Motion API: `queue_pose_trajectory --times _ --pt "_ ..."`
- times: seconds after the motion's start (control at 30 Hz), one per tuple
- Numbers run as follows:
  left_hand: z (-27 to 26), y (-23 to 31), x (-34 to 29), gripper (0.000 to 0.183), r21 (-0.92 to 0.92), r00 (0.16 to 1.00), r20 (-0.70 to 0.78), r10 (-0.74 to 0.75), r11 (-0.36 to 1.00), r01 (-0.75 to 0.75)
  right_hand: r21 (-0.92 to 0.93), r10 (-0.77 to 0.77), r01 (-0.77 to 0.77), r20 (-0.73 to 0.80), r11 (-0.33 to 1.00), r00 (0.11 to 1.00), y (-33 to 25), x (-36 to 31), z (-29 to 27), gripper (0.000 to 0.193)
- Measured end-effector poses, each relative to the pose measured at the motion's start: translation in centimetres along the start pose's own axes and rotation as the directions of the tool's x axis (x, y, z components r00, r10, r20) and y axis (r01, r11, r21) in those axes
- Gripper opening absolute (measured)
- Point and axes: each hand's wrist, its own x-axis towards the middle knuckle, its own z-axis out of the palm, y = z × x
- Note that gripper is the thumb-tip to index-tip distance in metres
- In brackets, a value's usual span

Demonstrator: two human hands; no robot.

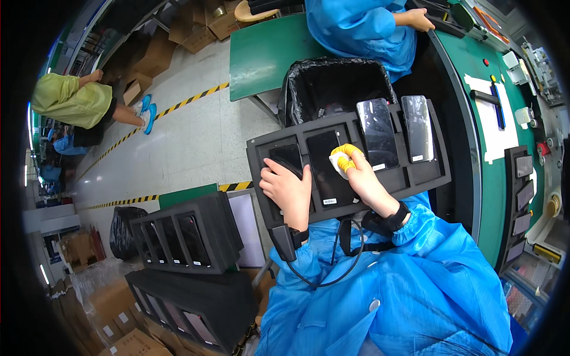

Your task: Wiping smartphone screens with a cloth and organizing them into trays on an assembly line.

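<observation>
A black foam tray (438, 169) lies across my lap with several phones in its slots. My left hand (288, 191) rests over the leftmost phone (286, 155), fingers spread and thumb apart, hiding its lower part. In the neighbouring slot lies a dark phone (323, 169) with a small white label at its lower end. Yellow finger cots (350, 150) cover fingertips of my right hand (371, 188), which pinches a white wipe (341, 161) against this phone's right side. Farther right, two phones, a glossy one (378, 133) and a greyer one (417, 127), stick out past the tray's far edge.
A bin lined with a black bag (291, 89) stands just beyond the tray. Foam trays of phones (184, 237) are stacked at left. A green workbench (463, 65) runs along the right. One person in blue (362, 35) works ahead; another in yellow (71, 101) is far left.
</observation>
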Motion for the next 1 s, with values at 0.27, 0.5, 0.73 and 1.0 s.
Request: queue_pose_trajectory --times 0.27,0.5,0.73,1.0 --pt "-2.6 -0.3 1.5 0.087 -0.136 0.994 0.108 -0.004 0.991 0.019 -0.271 -0.191 0.22 0.129 0.937 0.973 -0.5 -0.5 0.7 0.036" --pt "-3.6 0.6 4.6 0.078 -0.191 1.0 -0.007 0.022 0.981 -0.023 -0.556 -0.31 0.319 0.114 0.767 0.944 -2.1 3.6 0.3 0.026" --pt "-4.0 -3.9 1.4 0.045 -0.307 0.956 -0.122 0.265 0.906 -0.29 0.072 -0.119 0.11 0.149 0.991 0.982 -3.5 3.7 0.7 0.028" --pt "-2.9 -5.1 -2.0 0.031 -0.379 0.927 -0.108 0.36 0.847 -0.373 0.143 -0.16 0.12 0.312 0.982 0.937 -6.5 9.3 1.9 0.034"
